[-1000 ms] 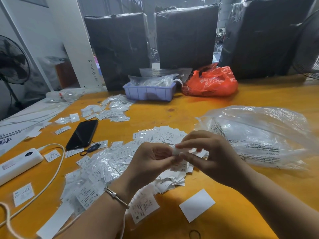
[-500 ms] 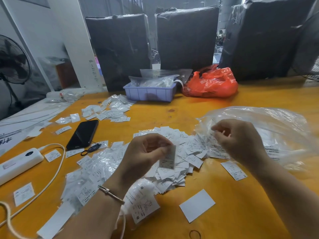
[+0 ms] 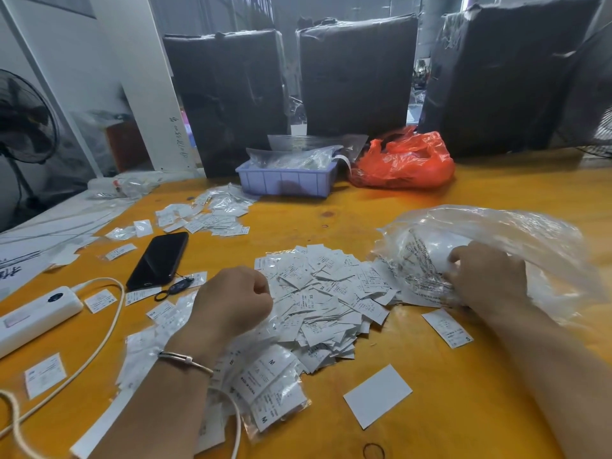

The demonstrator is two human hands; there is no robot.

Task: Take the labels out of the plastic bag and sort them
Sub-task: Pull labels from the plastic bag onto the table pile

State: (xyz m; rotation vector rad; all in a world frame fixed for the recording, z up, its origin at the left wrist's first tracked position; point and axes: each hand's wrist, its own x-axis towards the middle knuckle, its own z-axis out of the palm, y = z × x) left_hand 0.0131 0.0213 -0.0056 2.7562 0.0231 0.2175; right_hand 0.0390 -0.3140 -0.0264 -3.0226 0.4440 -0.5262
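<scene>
A: so where's everything sitting right now?

B: A big heap of white labels [image 3: 326, 293] is spread over the middle of the orange tabletop [image 3: 480, 409], and the clear plastic bag [image 3: 516, 246] is lying just right of it, its mouth touching the heap. The bag is being worked at by the right hand [image 3: 486, 276], fingers curled into the crinkled plastic, so that grip is clamped on the bag.

A: and the left one?

B: The left hand [image 3: 233, 301] is held over the heap's left edge, fingers curled in together. Whether a label is pinched inside can't be told. One label marked S [image 3: 447, 327] is lying apart, near the right wrist, and a blank white card [image 3: 377, 395] is nearer the front edge. A black phone [image 3: 159, 260] and a purple tray [image 3: 286, 180] can be seen further back.
</scene>
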